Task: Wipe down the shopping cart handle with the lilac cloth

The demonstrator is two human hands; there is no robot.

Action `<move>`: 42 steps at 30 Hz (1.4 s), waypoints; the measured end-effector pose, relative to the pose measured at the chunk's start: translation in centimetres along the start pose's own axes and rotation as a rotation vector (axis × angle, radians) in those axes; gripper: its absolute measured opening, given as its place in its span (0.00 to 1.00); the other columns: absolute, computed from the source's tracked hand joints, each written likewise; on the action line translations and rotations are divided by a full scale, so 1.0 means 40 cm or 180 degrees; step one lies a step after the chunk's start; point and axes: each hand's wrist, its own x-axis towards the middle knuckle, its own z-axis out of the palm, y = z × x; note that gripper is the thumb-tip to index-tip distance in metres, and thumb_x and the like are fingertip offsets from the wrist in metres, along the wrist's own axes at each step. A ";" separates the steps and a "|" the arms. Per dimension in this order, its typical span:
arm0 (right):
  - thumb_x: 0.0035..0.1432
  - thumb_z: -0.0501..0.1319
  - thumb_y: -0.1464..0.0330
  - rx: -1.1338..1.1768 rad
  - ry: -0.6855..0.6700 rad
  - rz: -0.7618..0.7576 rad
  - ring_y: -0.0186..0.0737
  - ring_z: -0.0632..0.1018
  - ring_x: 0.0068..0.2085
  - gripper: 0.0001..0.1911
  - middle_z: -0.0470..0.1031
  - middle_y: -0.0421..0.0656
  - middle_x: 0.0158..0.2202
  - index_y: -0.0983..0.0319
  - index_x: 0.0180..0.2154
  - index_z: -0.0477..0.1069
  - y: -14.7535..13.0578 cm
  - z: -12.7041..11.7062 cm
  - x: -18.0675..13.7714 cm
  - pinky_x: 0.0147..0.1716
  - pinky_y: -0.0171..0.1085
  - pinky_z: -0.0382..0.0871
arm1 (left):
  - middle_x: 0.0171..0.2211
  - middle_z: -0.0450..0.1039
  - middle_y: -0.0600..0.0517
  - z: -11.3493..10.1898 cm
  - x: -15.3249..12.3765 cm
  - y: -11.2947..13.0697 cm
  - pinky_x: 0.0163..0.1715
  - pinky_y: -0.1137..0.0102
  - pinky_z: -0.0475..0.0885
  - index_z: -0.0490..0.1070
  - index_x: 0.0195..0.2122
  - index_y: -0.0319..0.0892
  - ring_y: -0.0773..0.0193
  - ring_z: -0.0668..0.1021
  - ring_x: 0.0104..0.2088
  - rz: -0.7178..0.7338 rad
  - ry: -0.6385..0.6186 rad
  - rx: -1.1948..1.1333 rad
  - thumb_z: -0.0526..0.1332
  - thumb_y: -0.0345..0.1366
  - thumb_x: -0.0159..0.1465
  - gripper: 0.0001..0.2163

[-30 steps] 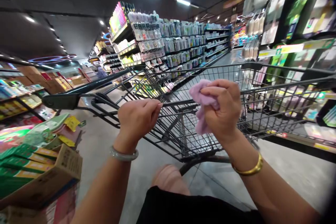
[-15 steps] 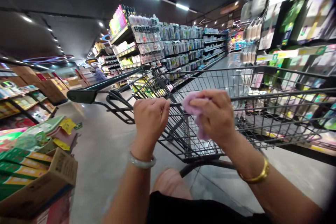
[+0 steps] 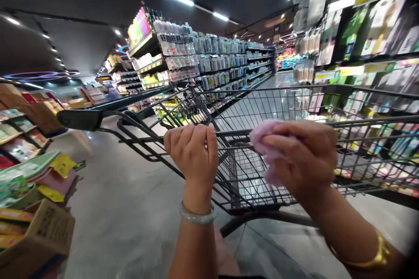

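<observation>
A dark metal shopping cart (image 3: 262, 178) stands sideways in front of me, its handle end at the left. My left hand (image 3: 193, 150) is closed around the cart's near top rail, fingers wrapped over it. Pinched in my right hand (image 3: 304, 157) is a crumpled lilac cloth (image 3: 268, 135), held at the near top rail to the right of my left hand. Part of the cloth hangs below the fingers. Whether it presses on the rail is hard to tell. The cart's thick handle (image 3: 81, 117) is untouched.
Shelves of hanging packets (image 3: 222, 61) stand beyond the cart, with an aisle beside them. Close on the right is another stocked rack (image 3: 360, 30). At the lower left, a cardboard box (image 3: 49, 231) and a green-rimmed bin (image 3: 32, 165) stand near the grey floor (image 3: 111, 209).
My right hand has moved right along the rail with the cloth, away from my left hand. My left hand stays on the rail. The view has shifted slightly.
</observation>
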 end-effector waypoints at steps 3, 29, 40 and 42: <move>0.53 0.66 0.75 -0.0128 0.0055 0.0136 0.44 0.74 0.47 0.13 0.74 0.43 0.42 0.56 0.41 0.76 0.007 0.005 -0.012 0.49 0.47 0.70 | 0.25 0.69 0.53 0.003 -0.001 0.000 0.43 0.62 0.60 0.67 0.27 0.45 0.60 0.68 0.34 -0.0014 0.0007 0.0006 0.58 0.37 0.68 0.10; 0.52 0.69 0.72 -0.0080 -0.0214 -0.0248 0.45 0.75 0.47 0.14 0.78 0.39 0.44 0.53 0.42 0.77 0.019 -0.016 -0.055 0.48 0.48 0.71 | 0.27 0.71 0.52 0.001 -0.007 0.017 0.46 0.60 0.62 0.65 0.26 0.45 0.59 0.70 0.36 -0.0138 -0.0010 0.0031 0.57 0.36 0.67 0.11; 0.50 0.70 0.72 -0.0210 -0.0553 -0.0656 0.42 0.77 0.48 0.18 0.79 0.36 0.45 0.52 0.44 0.76 0.057 -0.017 -0.059 0.49 0.45 0.72 | 0.28 0.73 0.52 0.014 -0.011 0.016 0.49 0.56 0.65 0.66 0.26 0.45 0.59 0.72 0.38 -0.0167 0.0160 -0.0055 0.58 0.35 0.67 0.11; 0.48 0.70 0.73 -0.0127 -0.0237 -0.0404 0.41 0.77 0.44 0.17 0.79 0.36 0.44 0.52 0.41 0.76 0.087 -0.038 -0.046 0.46 0.45 0.72 | 0.28 0.74 0.52 0.013 -0.011 0.016 0.50 0.56 0.65 0.67 0.26 0.46 0.59 0.72 0.38 -0.0172 0.0170 -0.0094 0.59 0.35 0.67 0.10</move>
